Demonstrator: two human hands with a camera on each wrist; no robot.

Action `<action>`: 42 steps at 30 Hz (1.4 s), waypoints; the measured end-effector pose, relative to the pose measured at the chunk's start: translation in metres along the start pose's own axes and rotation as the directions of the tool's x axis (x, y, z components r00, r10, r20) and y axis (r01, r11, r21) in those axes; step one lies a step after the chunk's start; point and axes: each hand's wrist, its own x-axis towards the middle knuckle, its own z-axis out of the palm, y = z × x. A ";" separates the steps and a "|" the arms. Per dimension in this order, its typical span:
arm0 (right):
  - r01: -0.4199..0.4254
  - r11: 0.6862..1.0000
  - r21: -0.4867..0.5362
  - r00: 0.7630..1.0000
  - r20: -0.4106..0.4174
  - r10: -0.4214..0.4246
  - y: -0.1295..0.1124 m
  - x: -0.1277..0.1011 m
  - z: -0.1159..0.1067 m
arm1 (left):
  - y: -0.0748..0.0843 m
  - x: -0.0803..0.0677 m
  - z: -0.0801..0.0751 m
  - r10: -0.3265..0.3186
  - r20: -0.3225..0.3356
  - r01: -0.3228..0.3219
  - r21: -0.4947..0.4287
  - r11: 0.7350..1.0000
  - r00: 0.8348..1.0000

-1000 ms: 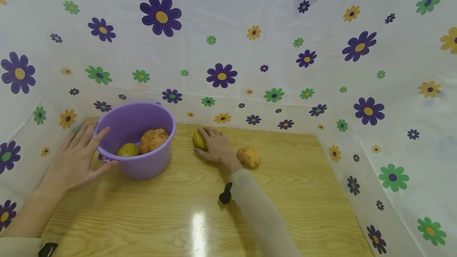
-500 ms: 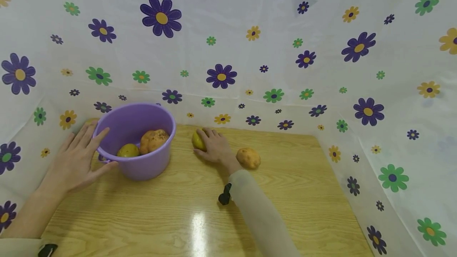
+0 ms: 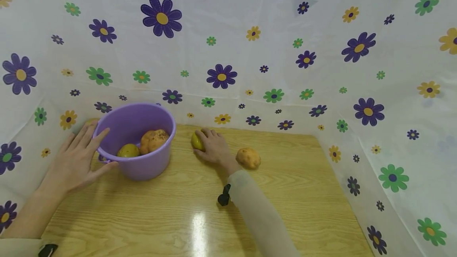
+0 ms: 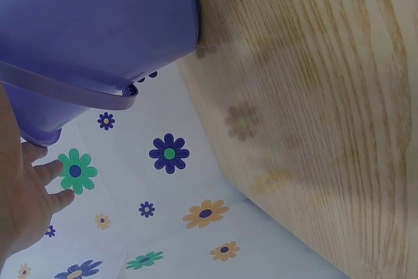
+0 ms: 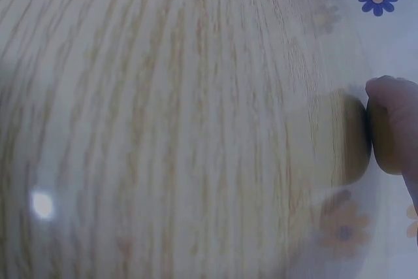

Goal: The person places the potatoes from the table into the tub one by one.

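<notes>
My left hand (image 3: 73, 163) lies against the left side of a purple bucket (image 3: 150, 167), its fingers spread out along the rim. The bucket's handle (image 4: 85, 95) hangs down its side in the left wrist view. Inside sit a yellow-green fruit (image 3: 128, 150) and a lumpy brown potato (image 3: 154, 141). Right of the bucket, my right hand (image 3: 215, 148) grips another yellow-green fruit (image 3: 197, 141) low over the table; the thumb curls around its near side. In the right wrist view, this fruit (image 5: 382, 135) is partly covered by the hand.
A single potato (image 3: 248, 158) lies on the wooden table (image 3: 292, 193) just right of my right wrist. White cloth (image 3: 228, 50) printed with flowers rises behind the table and along both sides.
My right hand and its fruit have shifted very slightly left. The left hand and bucket have stayed in place.
</notes>
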 end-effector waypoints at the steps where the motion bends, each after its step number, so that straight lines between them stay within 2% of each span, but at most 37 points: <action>1: 0.001 1.000 -0.001 1.000 0.001 -0.001 0.000 0.000 0.000 | 0.000 0.000 0.000 -0.001 0.000 0.001 0.000 1.000 1.000; 28: 0.022 1.000 -0.002 1.000 -0.018 -0.022 -0.005 -0.006 -0.003 | 0.002 0.002 -0.002 -0.013 0.012 0.013 -0.005 1.000 1.000; 42: 0.030 0.999 -0.034 0.996 -0.077 -0.033 -0.005 -0.010 -0.011 | 0.003 0.002 -0.002 -0.007 -0.001 0.007 -0.005 1.000 1.000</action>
